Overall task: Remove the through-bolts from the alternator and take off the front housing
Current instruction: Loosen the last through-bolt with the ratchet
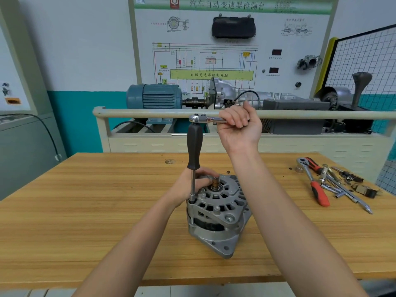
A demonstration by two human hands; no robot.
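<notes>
Wooden bench point(85, 211): alternator point(216, 213) shaft-up, left hand point(192, 185) gripping; right hand point(240, 125) clutching ratchet point(205, 119).

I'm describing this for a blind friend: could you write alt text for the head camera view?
A person's right hand grips a ratchet wrench atop a black-handled socket driver standing upright on an alternator, which the left hand steadies on a wooden workbench. More loose tools lie to the right.
</notes>
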